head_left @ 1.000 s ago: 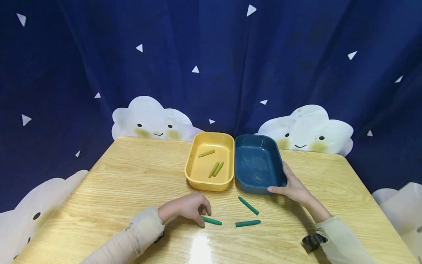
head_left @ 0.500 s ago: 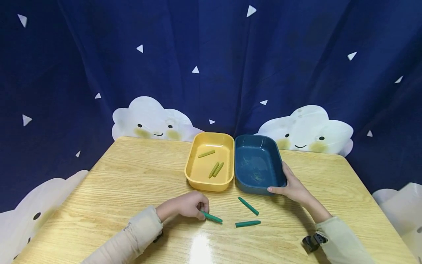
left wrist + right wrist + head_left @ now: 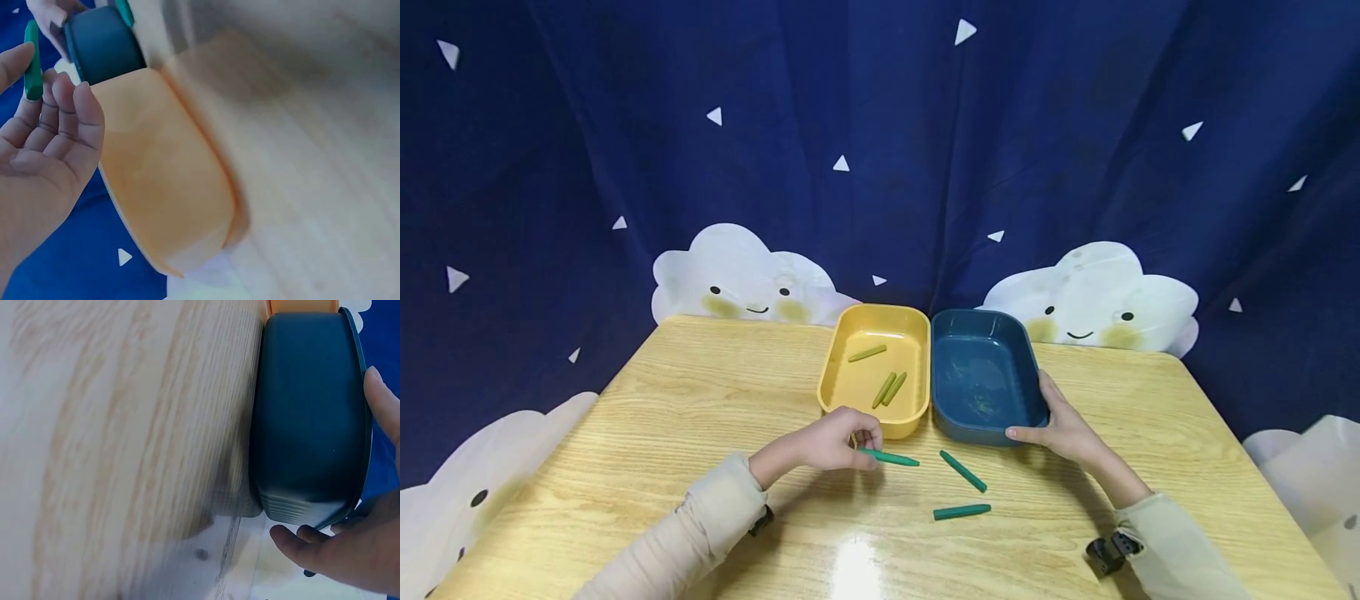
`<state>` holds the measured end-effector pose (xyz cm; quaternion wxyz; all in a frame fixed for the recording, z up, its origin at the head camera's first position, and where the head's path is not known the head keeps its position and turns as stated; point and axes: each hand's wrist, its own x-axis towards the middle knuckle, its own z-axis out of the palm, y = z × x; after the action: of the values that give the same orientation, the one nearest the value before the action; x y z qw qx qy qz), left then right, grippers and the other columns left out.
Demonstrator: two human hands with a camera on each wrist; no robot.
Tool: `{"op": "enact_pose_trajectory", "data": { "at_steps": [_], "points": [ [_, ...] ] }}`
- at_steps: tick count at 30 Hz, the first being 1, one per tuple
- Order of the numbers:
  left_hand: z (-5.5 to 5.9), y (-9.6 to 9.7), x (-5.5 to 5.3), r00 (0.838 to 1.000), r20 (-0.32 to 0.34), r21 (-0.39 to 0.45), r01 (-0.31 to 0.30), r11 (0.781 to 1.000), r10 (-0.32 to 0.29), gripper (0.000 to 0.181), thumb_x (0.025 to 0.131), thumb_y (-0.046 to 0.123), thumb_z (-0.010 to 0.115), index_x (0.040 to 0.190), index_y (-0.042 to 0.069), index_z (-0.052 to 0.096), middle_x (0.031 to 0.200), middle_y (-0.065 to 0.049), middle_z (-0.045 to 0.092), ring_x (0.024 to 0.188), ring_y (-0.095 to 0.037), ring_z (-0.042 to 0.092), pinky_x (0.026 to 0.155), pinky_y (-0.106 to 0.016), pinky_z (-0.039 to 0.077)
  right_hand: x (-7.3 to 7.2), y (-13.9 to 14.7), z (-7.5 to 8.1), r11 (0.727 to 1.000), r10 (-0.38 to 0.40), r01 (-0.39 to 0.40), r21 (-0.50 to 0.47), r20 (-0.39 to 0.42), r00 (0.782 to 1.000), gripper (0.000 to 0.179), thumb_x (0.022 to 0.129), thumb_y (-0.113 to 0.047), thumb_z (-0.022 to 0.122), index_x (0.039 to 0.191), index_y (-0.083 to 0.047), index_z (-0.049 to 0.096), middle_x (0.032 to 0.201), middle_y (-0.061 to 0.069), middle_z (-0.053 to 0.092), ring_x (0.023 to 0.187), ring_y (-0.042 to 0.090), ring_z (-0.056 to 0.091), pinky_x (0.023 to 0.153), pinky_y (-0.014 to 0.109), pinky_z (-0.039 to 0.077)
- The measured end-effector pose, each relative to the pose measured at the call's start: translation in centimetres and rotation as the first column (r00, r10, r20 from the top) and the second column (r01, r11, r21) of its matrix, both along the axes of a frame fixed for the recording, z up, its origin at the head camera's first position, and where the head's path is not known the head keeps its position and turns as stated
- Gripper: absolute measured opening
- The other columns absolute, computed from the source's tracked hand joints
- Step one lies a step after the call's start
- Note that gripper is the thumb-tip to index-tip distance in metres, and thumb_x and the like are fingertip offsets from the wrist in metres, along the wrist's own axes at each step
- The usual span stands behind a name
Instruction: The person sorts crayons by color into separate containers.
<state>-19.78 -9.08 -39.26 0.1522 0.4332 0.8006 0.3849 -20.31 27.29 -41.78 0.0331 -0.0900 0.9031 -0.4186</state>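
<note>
My left hand pinches a green crayon between thumb and fingers, over the table in front of the yellow box. In the left wrist view the crayon stands out from the fingertips. My right hand grips the near right corner of the dark blue box, its thumb on the front side and its fingers along the right side. Two more green crayons lie on the table below the boxes: a slanted green crayon and, nearer, a level green crayon. Inside the blue box no crayon shows.
Three olive-yellow crayons, among them one olive-yellow crayon, lie in the yellow box. Both boxes stand side by side at the back of the wooden table. Behind them hangs a blue curtain with clouds.
My left hand has taken hold of the green crayon, lifted it and moved it away from me toward the yellow box. The right hand keeps its grip on the blue box.
</note>
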Motion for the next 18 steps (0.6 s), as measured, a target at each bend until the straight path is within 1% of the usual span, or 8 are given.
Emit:
{"op": "enact_pose_trajectory", "data": {
  "at_steps": [4,10,13,18],
  "points": [
    [0.8,0.4,-0.6,1.000,-0.003,0.023,-0.010,1.000,0.011,0.006,0.079,0.001,0.066,0.080,0.005,0.061,0.071,0.005,0.055,0.067,-0.003,0.050,0.056,-0.021,0.044,0.0,0.0,0.0,1.000,0.001,-0.001,-0.008,0.002,1.000,0.112,0.074,-0.024,0.078,0.147,-0.001,-0.004,0.149,0.027,-0.001,0.133,0.048,0.004,0.100,0.064,0.013],
    [1.7,1.2,-1.9,0.999,-0.037,0.038,-0.033,0.999,0.035,0.006,0.080,0.004,0.067,0.081,0.005,0.062,0.072,0.003,0.057,0.069,-0.006,0.051,0.058,-0.022,0.044,0.0,0.2,-0.1,0.999,0.006,-0.006,-0.032,0.010,1.000,0.112,0.075,-0.023,0.076,0.147,-0.003,-0.007,0.150,0.026,-0.005,0.134,0.047,0.001,0.100,0.064,0.012],
    [2.4,1.5,-2.4,0.998,-0.053,0.057,-0.039,0.998,0.042,0.005,0.080,0.005,0.068,0.082,0.004,0.062,0.073,0.002,0.058,0.069,-0.008,0.053,0.058,-0.024,0.045,0.2,0.1,-0.1,0.999,0.008,-0.008,-0.046,0.006,1.000,0.111,0.076,-0.022,0.076,0.147,-0.003,-0.007,0.150,0.025,-0.005,0.134,0.046,0.000,0.100,0.064,0.012],
    [3.5,2.0,-3.4,0.996,-0.070,0.076,-0.058,0.995,0.063,0.006,0.080,0.005,0.068,0.081,0.004,0.062,0.071,0.002,0.058,0.068,-0.008,0.053,0.057,-0.024,0.044,0.3,-0.1,0.1,0.999,0.004,-0.004,-0.037,0.007,1.000,0.112,0.075,-0.025,0.077,0.147,-0.003,-0.006,0.150,0.025,-0.005,0.134,0.046,0.001,0.101,0.064,0.012]
  ]
}}
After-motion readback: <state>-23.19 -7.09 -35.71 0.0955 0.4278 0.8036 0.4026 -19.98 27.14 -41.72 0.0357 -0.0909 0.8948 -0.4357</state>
